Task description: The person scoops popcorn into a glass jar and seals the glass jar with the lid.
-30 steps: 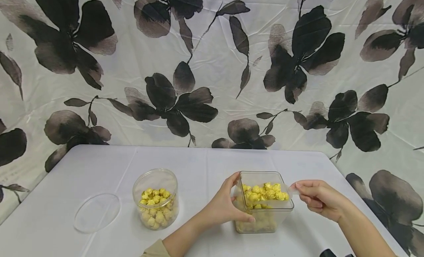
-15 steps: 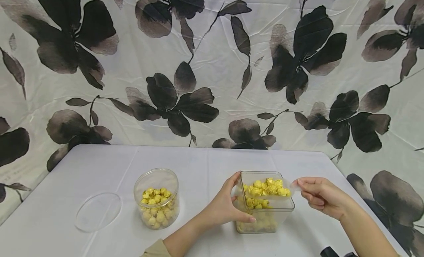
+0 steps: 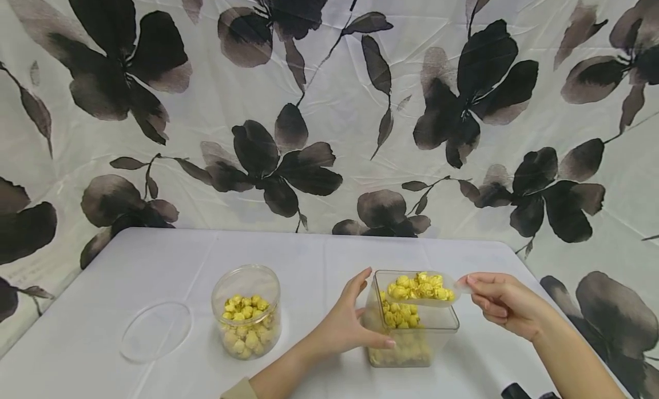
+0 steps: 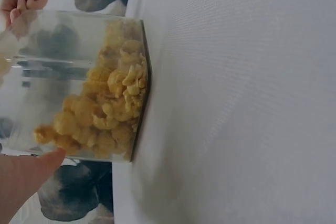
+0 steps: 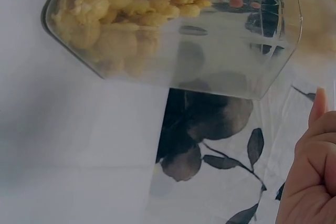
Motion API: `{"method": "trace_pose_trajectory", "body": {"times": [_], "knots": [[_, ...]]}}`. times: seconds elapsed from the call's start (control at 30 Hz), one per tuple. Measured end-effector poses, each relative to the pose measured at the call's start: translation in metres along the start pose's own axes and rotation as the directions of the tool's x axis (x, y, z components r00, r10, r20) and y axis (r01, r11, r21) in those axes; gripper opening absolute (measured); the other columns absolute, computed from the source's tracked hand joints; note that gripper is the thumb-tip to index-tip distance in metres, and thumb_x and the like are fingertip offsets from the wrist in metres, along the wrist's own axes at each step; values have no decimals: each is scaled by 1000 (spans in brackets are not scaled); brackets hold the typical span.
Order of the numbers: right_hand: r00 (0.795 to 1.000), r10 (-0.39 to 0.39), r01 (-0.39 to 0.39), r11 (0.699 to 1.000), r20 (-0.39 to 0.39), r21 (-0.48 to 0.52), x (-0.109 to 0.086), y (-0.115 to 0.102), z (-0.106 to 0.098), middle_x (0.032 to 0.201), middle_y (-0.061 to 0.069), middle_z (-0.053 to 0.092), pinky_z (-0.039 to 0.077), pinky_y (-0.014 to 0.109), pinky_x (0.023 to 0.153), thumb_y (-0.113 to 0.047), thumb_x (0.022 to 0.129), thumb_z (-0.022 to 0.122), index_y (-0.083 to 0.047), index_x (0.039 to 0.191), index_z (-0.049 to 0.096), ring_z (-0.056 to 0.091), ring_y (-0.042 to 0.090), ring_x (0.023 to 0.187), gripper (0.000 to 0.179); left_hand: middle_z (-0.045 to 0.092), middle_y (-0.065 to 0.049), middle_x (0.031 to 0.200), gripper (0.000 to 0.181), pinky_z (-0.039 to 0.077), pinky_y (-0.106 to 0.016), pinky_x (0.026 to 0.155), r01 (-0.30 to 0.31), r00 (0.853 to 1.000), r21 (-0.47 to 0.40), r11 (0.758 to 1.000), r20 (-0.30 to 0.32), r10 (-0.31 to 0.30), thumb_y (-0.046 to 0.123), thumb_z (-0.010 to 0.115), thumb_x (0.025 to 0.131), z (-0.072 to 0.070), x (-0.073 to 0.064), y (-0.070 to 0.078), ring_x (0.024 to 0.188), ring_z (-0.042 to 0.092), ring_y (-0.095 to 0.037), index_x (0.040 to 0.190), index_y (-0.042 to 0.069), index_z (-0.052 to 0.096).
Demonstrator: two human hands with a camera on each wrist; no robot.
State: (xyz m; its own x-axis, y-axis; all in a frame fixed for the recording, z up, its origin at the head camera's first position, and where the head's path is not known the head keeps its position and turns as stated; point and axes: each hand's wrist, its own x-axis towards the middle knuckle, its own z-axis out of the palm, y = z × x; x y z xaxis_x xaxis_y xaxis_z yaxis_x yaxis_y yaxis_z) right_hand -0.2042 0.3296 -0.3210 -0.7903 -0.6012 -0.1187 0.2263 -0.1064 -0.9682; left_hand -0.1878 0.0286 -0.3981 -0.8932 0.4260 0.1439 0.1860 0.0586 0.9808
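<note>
My right hand pinches the short handle of a clear scoop heaped with yellow popcorn. The scoop is at the top of a clear square container, over its back right part; the right wrist view shows the loaded scoop blurred beyond the wall. More popcorn lies banked inside the container. My left hand spans the container's left side, thumb on the front wall and fingers behind; the left wrist view catches only its thumb along the wall.
To the left stands a round clear jar, uncovered and partly filled with popcorn. A clear round lid lies flat beyond it on the white table. Black objects poke in at the bottom right. Floral cloth hangs behind.
My right hand has raised the scoop of popcorn slightly and drawn it a little to the right, exposing more popcorn in the square container. My left hand stays at the container.
</note>
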Motion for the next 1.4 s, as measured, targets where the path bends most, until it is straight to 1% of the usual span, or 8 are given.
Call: {"method": "trace_pose_trajectory", "body": {"times": [0.27, 0.57, 0.77, 0.9, 1.0, 1.17, 1.27, 1.4], "knots": [[997, -27, 23, 998, 79, 55, 5, -3, 3, 67, -8, 50, 6, 26, 44, -8, 101, 35, -8, 104, 66, 16, 10, 49, 31, 30, -4, 144, 102, 37, -46, 102, -2, 1000, -13, 1000, 15, 2, 16, 84, 67, -12, -13, 9, 133, 29, -28, 147, 26, 21], [994, -48, 41, 997, 102, 70, 13, -12, 12, 66, -7, 49, 5, 25, 44, -9, 101, 36, -7, 103, 66, 13, 12, 50, 30, 36, 1, 142, 98, 35, -47, 104, -43, 998, -9, 999, -40, 42, 13, 83, 68, -29, -29, 26, 133, 31, -23, 145, 23, 24], [992, -57, 50, 997, 111, 61, 21, -20, 22, 66, -6, 50, 5, 25, 44, -9, 101, 37, -6, 101, 65, 14, 12, 50, 28, 36, -1, 142, 96, 33, -46, 105, -27, 998, 24, 999, -62, 28, 15, 83, 69, -43, -43, 39, 133, 31, -21, 145, 23, 25], [994, -49, 45, 998, 95, 45, 26, -24, 31, 64, -7, 49, 6, 25, 44, -9, 100, 40, -7, 100, 66, 17, 10, 49, 26, 37, -1, 141, 96, 34, -42, 105, -36, 994, 44, 998, -105, 40, 14, 84, 68, -52, -55, 47, 132, 32, -19, 144, 24, 27], [996, -41, 38, 999, 78, 31, 31, -27, 38, 64, -7, 49, 8, 25, 44, -10, 99, 42, -8, 99, 67, 20, 9, 49, 25, 39, -1, 140, 93, 35, -34, 104, -93, 982, 60, 994, -158, 102, 10, 83, 68, -60, -64, 51, 131, 34, -18, 143, 24, 30], [999, -21, 20, 1000, 32, 12, 41, -28, 53, 63, -6, 50, 12, 22, 44, -10, 98, 45, -8, 96, 66, 25, 7, 48, 22, 42, -2, 137, 90, 37, -22, 100, -213, 935, 134, 968, -258, 241, 3, 82, 67, -75, -82, 54, 127, 39, -11, 141, 21, 34], [1000, -10, 10, 1000, 2, -8, 46, -27, 62, 61, -6, 48, 14, 21, 44, -9, 98, 45, -9, 95, 66, 26, 6, 48, 21, 42, -4, 136, 90, 37, -18, 99, -249, 917, 192, 949, -270, 295, 0, 81, 66, -86, -91, 54, 125, 40, -6, 141, 19, 35], [1000, -7, 6, 1000, -13, -26, 53, -29, 73, 60, -5, 46, 14, 21, 44, -8, 98, 44, -9, 93, 66, 25, 6, 47, 22, 42, -6, 137, 93, 37, -15, 98, -275, 903, 250, 928, -264, 339, -5, 81, 65, -101, -100, 53, 125, 39, -4, 142, 17, 34]]}}
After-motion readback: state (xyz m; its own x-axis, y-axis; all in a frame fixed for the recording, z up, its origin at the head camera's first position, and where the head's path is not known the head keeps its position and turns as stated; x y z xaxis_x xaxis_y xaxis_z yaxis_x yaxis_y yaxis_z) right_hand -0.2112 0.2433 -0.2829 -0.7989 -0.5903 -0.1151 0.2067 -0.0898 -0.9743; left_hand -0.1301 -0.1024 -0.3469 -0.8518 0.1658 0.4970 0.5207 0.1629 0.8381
